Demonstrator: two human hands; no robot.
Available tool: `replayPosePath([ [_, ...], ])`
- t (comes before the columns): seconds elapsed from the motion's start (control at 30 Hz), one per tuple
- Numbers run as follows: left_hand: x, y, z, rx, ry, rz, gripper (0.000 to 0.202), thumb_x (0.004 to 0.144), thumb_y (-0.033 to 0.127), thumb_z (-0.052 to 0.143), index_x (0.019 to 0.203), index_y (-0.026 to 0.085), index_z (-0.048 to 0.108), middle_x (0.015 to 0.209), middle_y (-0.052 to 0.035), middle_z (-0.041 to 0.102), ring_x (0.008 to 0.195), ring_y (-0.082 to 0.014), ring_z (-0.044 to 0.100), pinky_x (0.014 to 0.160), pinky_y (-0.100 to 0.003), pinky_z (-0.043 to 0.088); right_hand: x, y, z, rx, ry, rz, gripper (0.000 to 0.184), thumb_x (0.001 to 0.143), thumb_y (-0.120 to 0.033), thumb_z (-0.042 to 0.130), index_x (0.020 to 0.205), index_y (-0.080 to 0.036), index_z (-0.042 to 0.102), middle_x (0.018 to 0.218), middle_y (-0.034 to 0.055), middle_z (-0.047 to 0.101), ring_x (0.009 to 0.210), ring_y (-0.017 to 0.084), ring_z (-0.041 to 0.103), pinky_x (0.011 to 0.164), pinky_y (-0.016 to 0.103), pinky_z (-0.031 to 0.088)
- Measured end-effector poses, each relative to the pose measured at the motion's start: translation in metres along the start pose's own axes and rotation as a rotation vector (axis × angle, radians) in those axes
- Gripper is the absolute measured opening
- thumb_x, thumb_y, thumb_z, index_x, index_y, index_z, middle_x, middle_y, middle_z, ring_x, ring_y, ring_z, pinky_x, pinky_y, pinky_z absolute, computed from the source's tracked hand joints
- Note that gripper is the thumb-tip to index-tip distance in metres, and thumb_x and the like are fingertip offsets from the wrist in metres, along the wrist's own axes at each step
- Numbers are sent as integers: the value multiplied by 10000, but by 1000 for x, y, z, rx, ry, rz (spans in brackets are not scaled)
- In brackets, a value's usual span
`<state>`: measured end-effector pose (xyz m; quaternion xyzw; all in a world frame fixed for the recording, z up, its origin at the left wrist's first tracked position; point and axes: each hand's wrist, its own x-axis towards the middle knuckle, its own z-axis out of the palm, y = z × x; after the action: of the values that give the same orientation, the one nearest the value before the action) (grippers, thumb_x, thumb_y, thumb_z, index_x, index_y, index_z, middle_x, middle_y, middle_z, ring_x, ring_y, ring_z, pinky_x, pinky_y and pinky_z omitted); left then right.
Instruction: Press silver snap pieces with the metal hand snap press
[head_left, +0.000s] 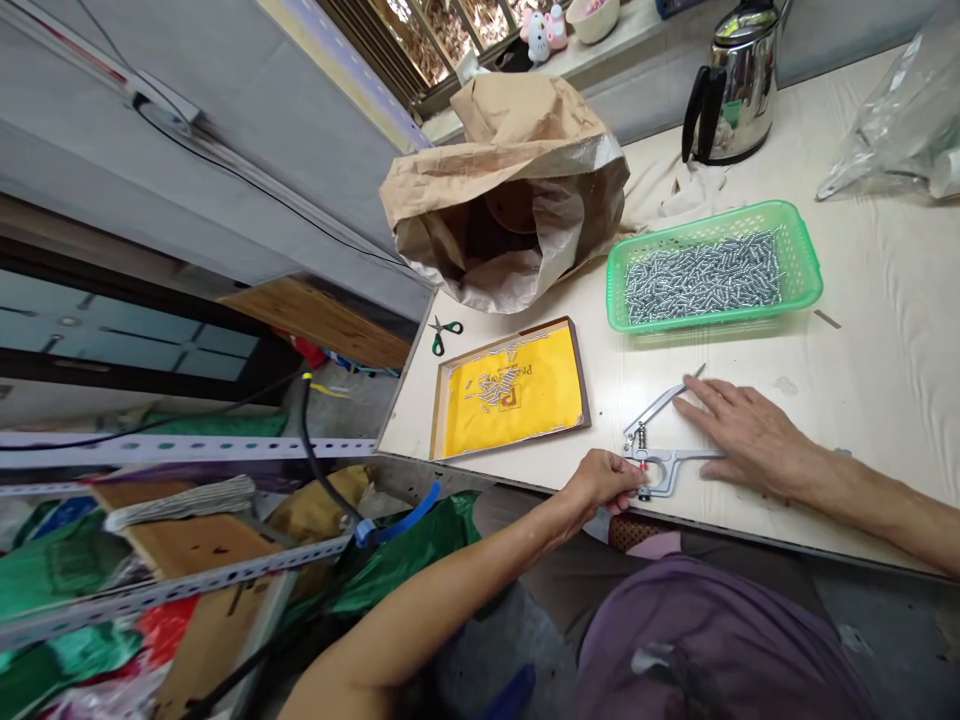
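Grey snap-fastener-type hand pliers (681, 458) lie at the table's front edge, their handles spread wide and a spring and a small red part at the head. My right hand (750, 435) spans the handles, fingertips on the raised lever (660, 404) and thumb by the lower handle. The fingers of my left hand (606, 482) are pinched together at the pliers' head, beside the red part. What they pinch is hidden. To the left, a shallow box (586, 385) lined with yellow holds a small pile of slim silvery metal pieces (496, 388).
A green basket (808, 270) full of similar metal pieces stands behind the pliers. An open brown paper sack (517, 150) is at the back left, green-handled scissors (444, 335) near the left edge. A steel kettle (739, 95) and clear plastic bag (900, 125) are farther back.
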<state>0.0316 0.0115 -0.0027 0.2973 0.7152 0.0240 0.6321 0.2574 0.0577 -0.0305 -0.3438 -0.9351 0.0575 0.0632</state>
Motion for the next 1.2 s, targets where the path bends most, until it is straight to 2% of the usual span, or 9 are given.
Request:
replayPosePath([
  [0.13, -2, -3, 3, -27, 13, 0, 207, 763, 219, 726, 633, 110, 608, 463, 63, 522, 350, -37, 429, 374, -165, 328, 17, 16, -5, -31, -71, -64, 898, 607, -545, 795, 1324, -107, 479, 1376, 223, 493, 1300, 377, 391, 1008, 495, 366],
  [0.43, -6, -11, 5, 103, 58, 32, 213, 835, 272, 667, 698, 115, 621, 520, 53, 522, 400, -61, 456, 436, -202, 382, 18, 7, -10, -35, -94, -49, 504, 698, -401, 748, 1101, -147, 584, 1011, 124, 630, 942, 288, 549, 856, 412, 425],
  [0.5, -8, -17, 6, 290, 202, 213, 234, 845, 315, 661, 715, 123, 630, 607, 15, 571, 535, -105, 548, 540, -239, 456, 15, 3, -12, -9, -95, -35, 384, 714, -350, 748, 1009, -158, 595, 957, 109, 619, 909, 268, 542, 791, 371, 434],
  [0.6, -7, -18, 13, 599, 446, 668, 189, 854, 330, 661, 882, 143, 647, 898, -62, 652, 880, -200, 613, 783, -329, 510, 11, -1, -11, 8, -75, -13, 280, 742, -299, 732, 941, -171, 583, 917, 93, 603, 865, 250, 531, 702, 339, 434],
  [0.67, 1, -11, 18, 771, 457, 913, 319, 837, 357, 688, 1065, 149, 608, 1129, -116, 625, 1081, -259, 560, 913, -401, 487, 9, -2, -10, 11, -53, -3, 266, 757, -276, 719, 958, -176, 576, 916, 89, 597, 853, 246, 525, 685, 334, 437],
  [0.77, 16, 6, 26, 950, 365, 1077, 561, 820, 359, 705, 1281, 144, 467, 1339, -172, 511, 1226, -305, 466, 1005, -470, 443, 6, -1, -10, 42, -43, 8, 352, 744, -269, 737, 1036, -165, 569, 956, 98, 598, 881, 249, 525, 710, 339, 452],
  [0.9, 26, 23, 31, 1072, 274, 1052, 585, 847, 297, 644, 1344, 125, 389, 1290, -163, 516, 1129, -299, 503, 944, -463, 472, 3, 0, -12, 39, -76, 45, 520, 700, -323, 792, 1126, -130, 565, 1010, 123, 605, 920, 273, 523, 741, 354, 453],
  [1.07, 21, 27, 34, 1093, 291, 955, 383, 893, 256, 574, 1251, 149, 489, 1107, -114, 581, 1024, -269, 529, 846, -412, 487, 2, -6, -5, -42, -74, 32, 67, 856, -149, 593, 919, -138, 610, 843, 87, 595, 807, 229, 519, 684, 329, 391],
  [1.2, 25, 33, 34, 1074, 285, 917, 203, 941, 210, 497, 1121, 158, 575, 1008, -86, 615, 1000, -255, 537, 849, -403, 479, 2, -8, 3, -24, -19, 21, 212, 910, -64, 444, 803, -176, 588, 742, 43, 562, 725, 193, 507, 651, 314, 354],
])
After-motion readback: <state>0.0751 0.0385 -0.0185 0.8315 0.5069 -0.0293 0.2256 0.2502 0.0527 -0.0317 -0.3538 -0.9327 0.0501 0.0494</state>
